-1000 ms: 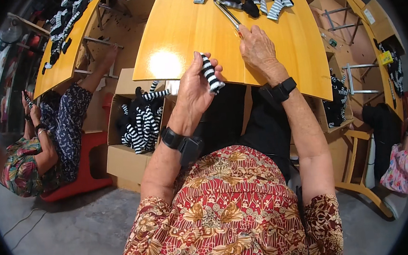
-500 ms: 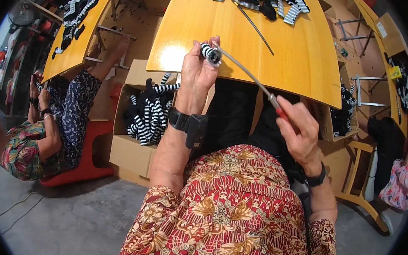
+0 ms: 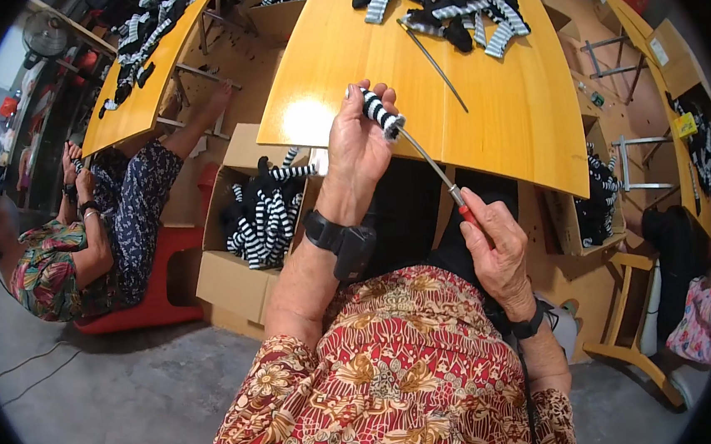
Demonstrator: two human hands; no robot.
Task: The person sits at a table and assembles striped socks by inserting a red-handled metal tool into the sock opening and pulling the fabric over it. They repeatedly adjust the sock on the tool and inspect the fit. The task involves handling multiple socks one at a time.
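My left hand (image 3: 356, 148) is closed round a small black-and-white striped knitted tube (image 3: 378, 112), held just over the table's near edge. The tube's open end points toward me and to the right. A thin metal rod tool with a red handle (image 3: 428, 163) is in my right hand (image 3: 499, 248), fingers wrapped round the handle. The rod's far end meets the tube's open end, and its tip is hidden, apparently inside. Toward the back of the yellow table (image 3: 318, 66) lies a pile of black and grey-striped knitted pieces (image 3: 463, 3).
Another thin rod (image 3: 437, 69) lies on the table. A cardboard box (image 3: 224, 276) of striped pieces stands at left, another box (image 3: 570, 213) at right. A person (image 3: 81, 235) sits on a red stool (image 3: 176, 274) at left; a wooden chair (image 3: 624, 343) stands at right.
The rod's far end has come to the tube's open end; before, it lay beside the tube at my left fingers. My right hand has moved left and slightly down. The tube's opening has turned rightward.
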